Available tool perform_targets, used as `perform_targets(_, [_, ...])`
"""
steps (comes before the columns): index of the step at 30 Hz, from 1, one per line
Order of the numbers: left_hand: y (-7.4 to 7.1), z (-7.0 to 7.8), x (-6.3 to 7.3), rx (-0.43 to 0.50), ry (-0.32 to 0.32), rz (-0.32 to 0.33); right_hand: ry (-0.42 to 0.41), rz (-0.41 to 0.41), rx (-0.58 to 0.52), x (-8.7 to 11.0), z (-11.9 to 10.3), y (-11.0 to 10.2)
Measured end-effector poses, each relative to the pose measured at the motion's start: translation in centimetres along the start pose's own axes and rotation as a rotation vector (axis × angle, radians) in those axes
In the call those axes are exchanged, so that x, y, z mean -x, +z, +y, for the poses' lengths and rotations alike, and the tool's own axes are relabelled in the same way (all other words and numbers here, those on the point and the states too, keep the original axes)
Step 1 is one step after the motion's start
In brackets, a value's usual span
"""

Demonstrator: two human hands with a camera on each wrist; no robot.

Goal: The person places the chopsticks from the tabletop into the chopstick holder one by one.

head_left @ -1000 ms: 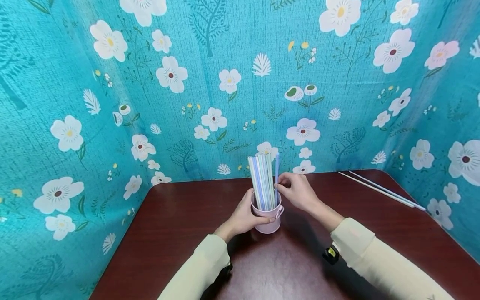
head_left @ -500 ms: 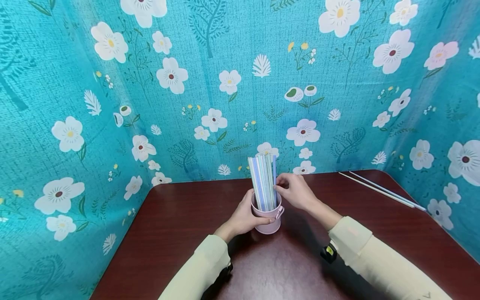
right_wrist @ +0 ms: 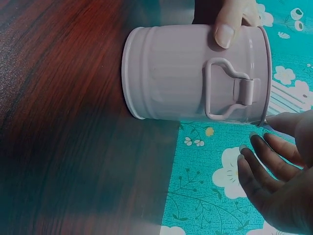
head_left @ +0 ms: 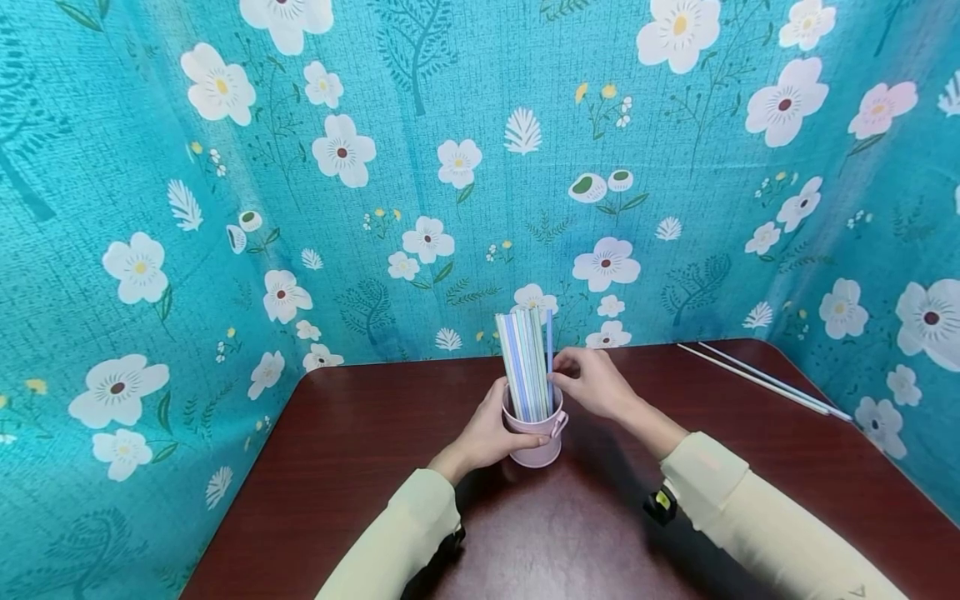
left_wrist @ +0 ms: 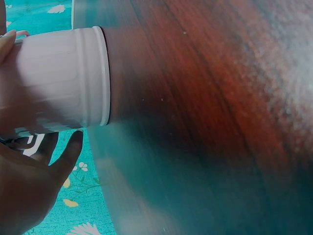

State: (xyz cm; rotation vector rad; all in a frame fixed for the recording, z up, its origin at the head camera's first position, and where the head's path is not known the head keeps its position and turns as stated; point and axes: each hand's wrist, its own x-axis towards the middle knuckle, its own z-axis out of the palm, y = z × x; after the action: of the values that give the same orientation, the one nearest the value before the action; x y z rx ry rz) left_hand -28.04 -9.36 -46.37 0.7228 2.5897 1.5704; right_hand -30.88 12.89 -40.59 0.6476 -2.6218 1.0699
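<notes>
A small pink metal bucket (head_left: 534, 457) stands on the table, holding a bundle of pastel straws (head_left: 525, 358) that leans slightly left. My left hand (head_left: 486, 429) grips it from the left, thumb across the front below the rim; the right wrist view shows that thumb (right_wrist: 225, 34) on the bucket's wall. At the right of the bundle a blue straw (head_left: 549, 337) stands nearly upright, its lower end hidden in the bucket. My right hand (head_left: 596, 385) pinches this straw just above the rim, the other fingers loosely bent beside the bucket.
Two pale straws (head_left: 765, 383) lie aslant at the right of the dark red-brown table (head_left: 360, 450). A turquoise flowered cloth (head_left: 480, 217) hangs behind the table and along both sides. On the bucket's side is a wire loop handle (right_wrist: 210, 93).
My right hand has brought the blue straw a little left, closer against the bundle, and slightly lower. The left hand and the bucket have stayed in place.
</notes>
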Motion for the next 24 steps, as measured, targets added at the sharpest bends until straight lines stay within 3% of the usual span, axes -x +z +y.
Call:
perform_targets(11, [-0.1, 0.1, -0.2, 0.013, 0.015, 0.001, 0.017, 0.023, -0.015, 0.3, 0.9, -1.5])
perform_targets(24, [0.0, 0.0, -0.2, 0.012, -0.009, 0.0, 0.099, 0.027, 0.028, 1.9, 4.6, -5.4])
